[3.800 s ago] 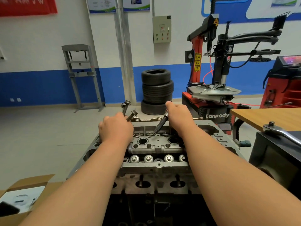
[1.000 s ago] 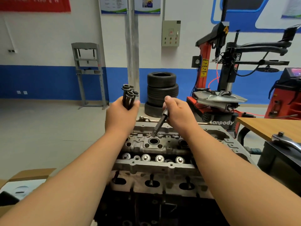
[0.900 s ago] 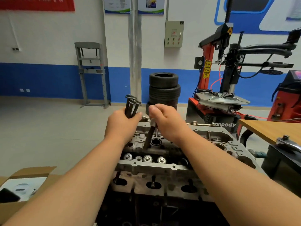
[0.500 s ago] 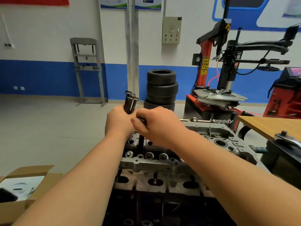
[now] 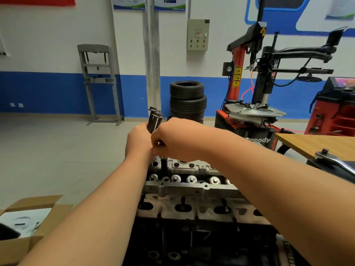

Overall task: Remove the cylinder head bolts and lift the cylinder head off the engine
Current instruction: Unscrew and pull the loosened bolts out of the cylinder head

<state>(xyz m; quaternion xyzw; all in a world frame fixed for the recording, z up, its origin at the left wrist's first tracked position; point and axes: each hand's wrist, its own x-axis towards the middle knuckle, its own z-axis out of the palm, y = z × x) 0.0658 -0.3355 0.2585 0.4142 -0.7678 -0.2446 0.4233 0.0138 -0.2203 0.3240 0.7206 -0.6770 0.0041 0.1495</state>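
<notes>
The grey aluminium cylinder head (image 5: 192, 189) sits on the dark engine block (image 5: 192, 242) in front of me. My left hand (image 5: 137, 143) grips a bundle of several dark head bolts (image 5: 155, 118), their flanged heads sticking up above my fist. My right hand (image 5: 176, 139) has crossed to the head's left end and pinches another dark bolt (image 5: 164, 167), which stands upright with its lower shank in a hole among the valve bores. The bolt's head is hidden under my fingers.
An open cardboard box (image 5: 25, 227) lies at lower left. A wooden table (image 5: 317, 144) with a ratchet wrench (image 5: 338, 164) stands at right. Behind are stacked tyres (image 5: 187, 100), a tyre changer (image 5: 253, 112), a red machine (image 5: 338, 108) and a grey press frame (image 5: 99, 83).
My right hand moved left across the head, carrying its bolt to the left end beside my left hand. The bolt now stands upright. My left hand kept hold of the bundle.
</notes>
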